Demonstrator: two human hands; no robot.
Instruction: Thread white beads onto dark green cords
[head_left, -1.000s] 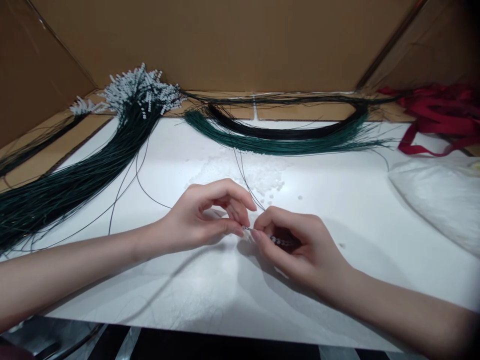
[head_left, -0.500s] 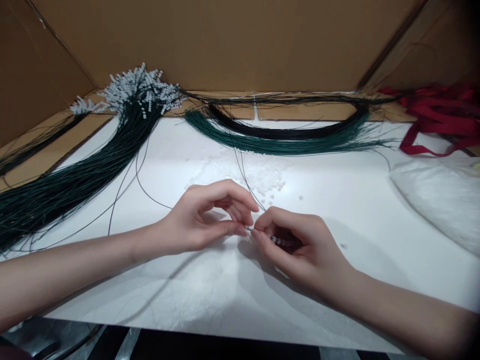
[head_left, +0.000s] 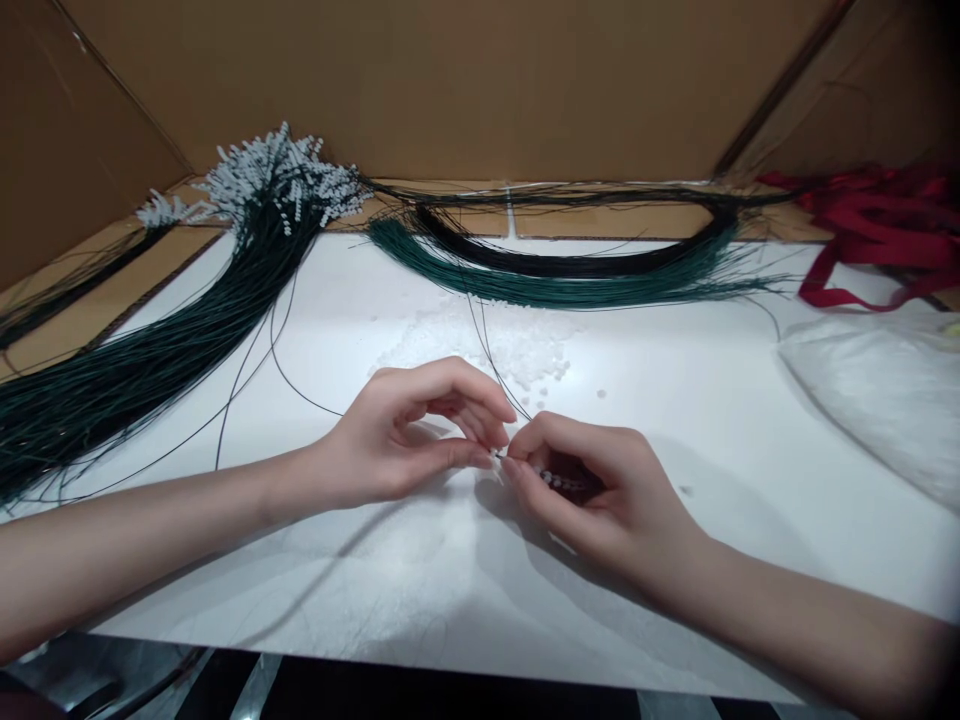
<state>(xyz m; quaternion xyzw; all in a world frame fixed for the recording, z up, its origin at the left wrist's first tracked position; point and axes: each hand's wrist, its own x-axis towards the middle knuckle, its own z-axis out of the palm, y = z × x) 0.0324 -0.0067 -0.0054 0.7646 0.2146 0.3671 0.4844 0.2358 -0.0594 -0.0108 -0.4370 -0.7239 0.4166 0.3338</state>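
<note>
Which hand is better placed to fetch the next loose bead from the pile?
Left, I'd judge. The left hand merely pinches the tip of the beaded wire, with the loose beads just beyond it; the right hand grips the strung part.

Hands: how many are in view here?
2. The left hand, left of centre, pinches at the tip of a beaded wire; the right hand, right beside it, holds that wire. No others show.
</note>
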